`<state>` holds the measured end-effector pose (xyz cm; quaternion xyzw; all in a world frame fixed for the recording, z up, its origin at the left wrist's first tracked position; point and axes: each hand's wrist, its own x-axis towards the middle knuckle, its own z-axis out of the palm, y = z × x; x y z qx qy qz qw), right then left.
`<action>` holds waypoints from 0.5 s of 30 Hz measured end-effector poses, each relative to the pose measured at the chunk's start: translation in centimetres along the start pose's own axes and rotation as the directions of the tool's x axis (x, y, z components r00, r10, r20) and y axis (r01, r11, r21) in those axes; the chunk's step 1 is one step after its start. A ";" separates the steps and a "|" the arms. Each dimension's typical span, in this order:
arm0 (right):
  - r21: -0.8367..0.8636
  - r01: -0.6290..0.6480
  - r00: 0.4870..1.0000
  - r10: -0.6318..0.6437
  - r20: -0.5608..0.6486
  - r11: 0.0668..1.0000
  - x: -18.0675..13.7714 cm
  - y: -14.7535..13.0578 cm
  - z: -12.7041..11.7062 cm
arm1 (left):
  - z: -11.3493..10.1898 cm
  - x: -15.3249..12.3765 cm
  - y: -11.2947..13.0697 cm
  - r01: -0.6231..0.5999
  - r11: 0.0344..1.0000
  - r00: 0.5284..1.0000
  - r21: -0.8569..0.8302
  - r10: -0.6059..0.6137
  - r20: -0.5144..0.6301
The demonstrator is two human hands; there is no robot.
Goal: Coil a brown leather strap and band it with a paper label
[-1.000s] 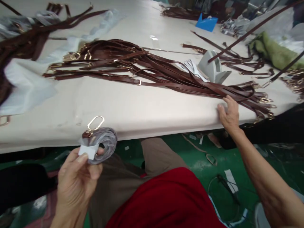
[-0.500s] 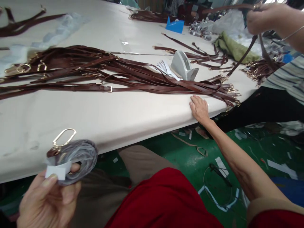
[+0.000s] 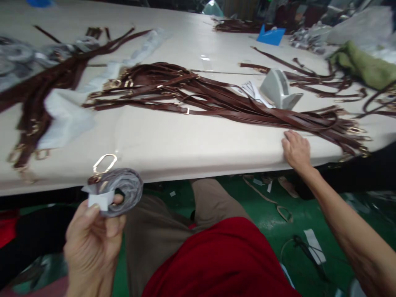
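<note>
My left hand is closed on a coiled strap wrapped in grey film, held below the table edge. A gold oval ring and a white label stick out of the coil. My right hand rests with bent fingers on the front edge of the cream table, beside the near ends of a long bundle of brown leather straps. Nothing shows inside that hand.
A grey tape dispenser stands behind the bundle with white slips beside it. More brown straps and clear film lie at the left. A green cloth and a blue object are at the far right. Green floor below holds scraps.
The view has swung back left, so another person's arm at the upper right is out of sight. My hands keep their places: left on the coil, right on the table edge.
</note>
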<state>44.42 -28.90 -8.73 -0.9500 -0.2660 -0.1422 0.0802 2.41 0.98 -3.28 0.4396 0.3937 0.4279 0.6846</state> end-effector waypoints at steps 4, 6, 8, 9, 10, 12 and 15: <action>0.027 0.009 1.000 -0.010 0.017 1.000 0.0 -0.4 -0.8 | -1.7 -0.4 0.6 -0.093 0.993 0.995 -0.068 0.091 -0.028; 0.022 0.002 1.000 -0.002 0.026 1.000 0.1 -0.6 -1.0 | -3.1 -0.6 0.7 -0.124 0.989 0.990 -0.086 0.118 -0.078; -0.005 -0.018 0.999 0.018 0.043 1.000 0.1 -0.7 -0.9 | -4.4 -0.9 0.8 -0.141 0.985 0.984 -0.098 0.129 -0.122; -0.019 -0.030 0.998 0.031 0.051 0.999 0.1 -0.6 -0.8 | -5.0 -1.0 0.9 -0.143 0.984 0.982 -0.107 0.128 -0.137; -0.030 -0.041 0.997 0.043 0.058 0.999 0.2 -0.3 -0.7 | -5.5 -1.1 0.9 -0.144 0.982 0.980 -0.119 0.125 -0.152; -0.040 -0.057 0.997 0.059 0.059 0.998 0.3 0.6 -0.2 | -6.4 -1.2 0.8 -0.152 0.979 0.975 -0.137 0.125 -0.185; -0.076 0.043 0.999 -0.042 0.017 0.996 0.9 2.6 0.9 | -6.4 -1.9 -0.1 -0.142 0.980 0.976 -0.141 0.115 -0.184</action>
